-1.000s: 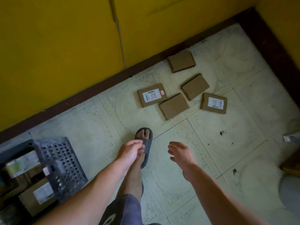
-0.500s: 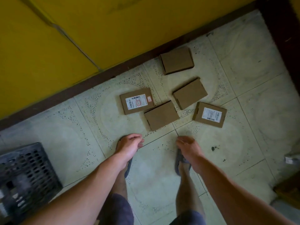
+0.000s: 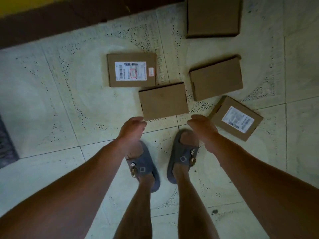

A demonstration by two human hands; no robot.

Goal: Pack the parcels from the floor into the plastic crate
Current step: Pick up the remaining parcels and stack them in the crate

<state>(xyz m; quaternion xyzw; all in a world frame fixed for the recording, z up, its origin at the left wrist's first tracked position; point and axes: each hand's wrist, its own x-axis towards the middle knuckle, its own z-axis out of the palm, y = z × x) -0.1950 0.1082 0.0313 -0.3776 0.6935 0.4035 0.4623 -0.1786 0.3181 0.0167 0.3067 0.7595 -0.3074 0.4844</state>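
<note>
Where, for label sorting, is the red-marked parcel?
Head view, left of centre: the red-marked parcel lies on the floor, leftmost of five, up-left of the nearest plain parcel.

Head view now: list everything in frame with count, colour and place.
labelled parcels: two, brown with white labels, centre-left and lower right
plain parcels: three, brown, centre, right of centre, top edge
crate: one, dark grey, left edge, mostly cut off
floor: pale speckled tiles
skirting: one, dark brown, top
wall: yellow, top-left corner
sandals: two, grey-blue, on the feet
left hand: one, empty, by the centre parcel's near edge
right hand: one, empty, beside the lower-right parcel
</note>
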